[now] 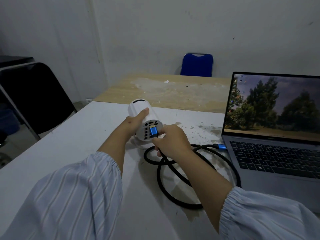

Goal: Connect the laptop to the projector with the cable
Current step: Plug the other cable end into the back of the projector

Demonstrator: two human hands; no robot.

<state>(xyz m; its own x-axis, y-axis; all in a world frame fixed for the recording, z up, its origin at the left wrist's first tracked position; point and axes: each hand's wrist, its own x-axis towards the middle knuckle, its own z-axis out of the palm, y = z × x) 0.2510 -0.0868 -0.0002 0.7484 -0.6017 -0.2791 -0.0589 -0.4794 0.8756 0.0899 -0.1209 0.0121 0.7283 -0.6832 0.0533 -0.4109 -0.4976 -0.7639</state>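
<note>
The cable's blue plug (153,131), pinched in the right hand's (170,141) fingers, sits at the rear ports of the white projector (138,108) that the left hand (134,121) grips on the white table (69,144), the cable's other plug (221,147) meeting the open laptop (270,153).

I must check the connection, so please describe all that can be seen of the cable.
The cable is thick, black and looks braided, with blue metallic plugs. It lies in loose loops on the white table. One plug meets the laptop's left edge. The right hand holds the other plug at the projector's rear ports, its tip still exposed.
</note>
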